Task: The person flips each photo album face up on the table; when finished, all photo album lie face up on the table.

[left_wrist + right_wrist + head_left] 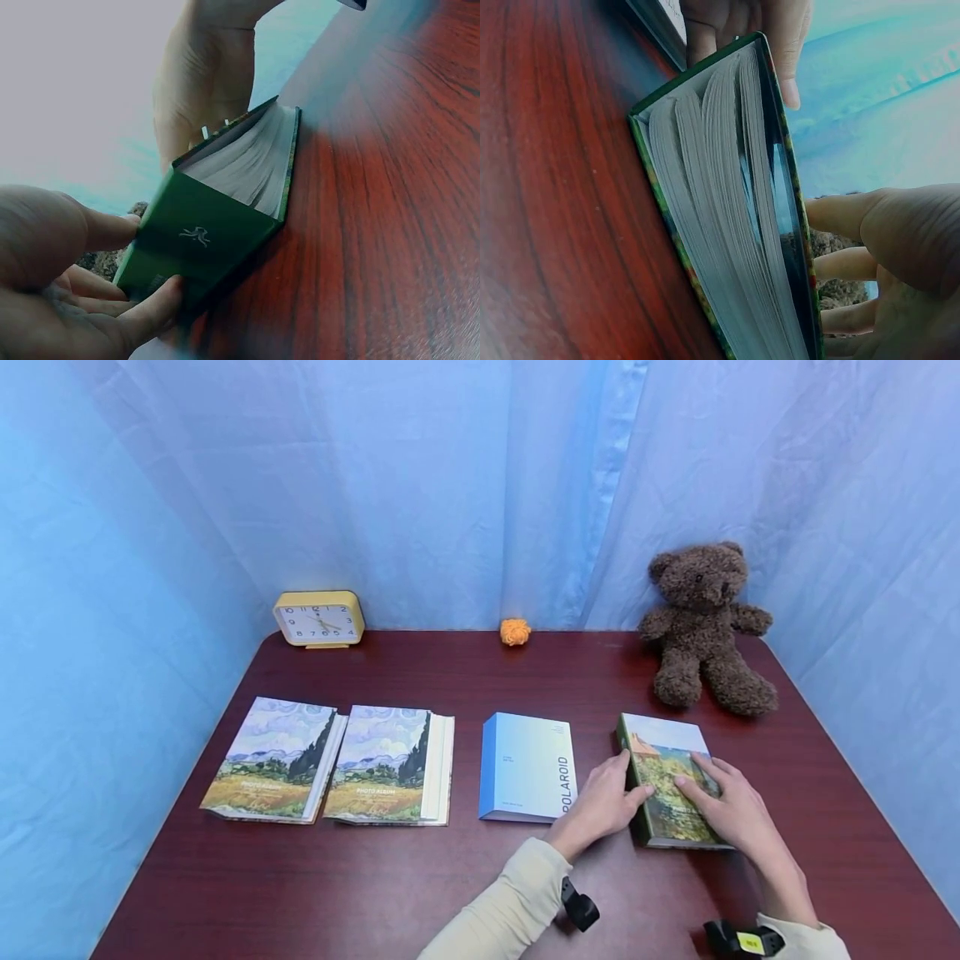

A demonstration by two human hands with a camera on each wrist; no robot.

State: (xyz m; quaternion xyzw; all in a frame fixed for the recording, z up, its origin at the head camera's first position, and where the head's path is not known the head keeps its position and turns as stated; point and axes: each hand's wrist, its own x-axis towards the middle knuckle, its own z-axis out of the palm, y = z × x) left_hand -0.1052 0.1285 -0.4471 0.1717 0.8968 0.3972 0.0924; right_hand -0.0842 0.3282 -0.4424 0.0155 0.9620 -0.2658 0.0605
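Observation:
A thick photo album point(667, 777) with a green spine and a painted garden cover lies at the right of the table. Against its spine point(191, 240) rest the fingers of my left hand point(606, 793), fairly straight. My right hand point(738, 806) lies on the front cover, fingertips touching it from the right side. The right wrist view shows the album's page block point(712, 195), with pages slightly parted and the fingers of the right hand point(900, 262) along the cover. Left of the hands sits a pale blue album point(528, 768) marked POLAROID.
Two photo albums with a matching landscape cover, one far left point(270, 760) and one beside it point(382, 764), lie on the dark red table point(337, 893). Along the back stand a yellow clock point(318, 620), a small orange object point(514, 632) and a brown teddy bear point(705, 618).

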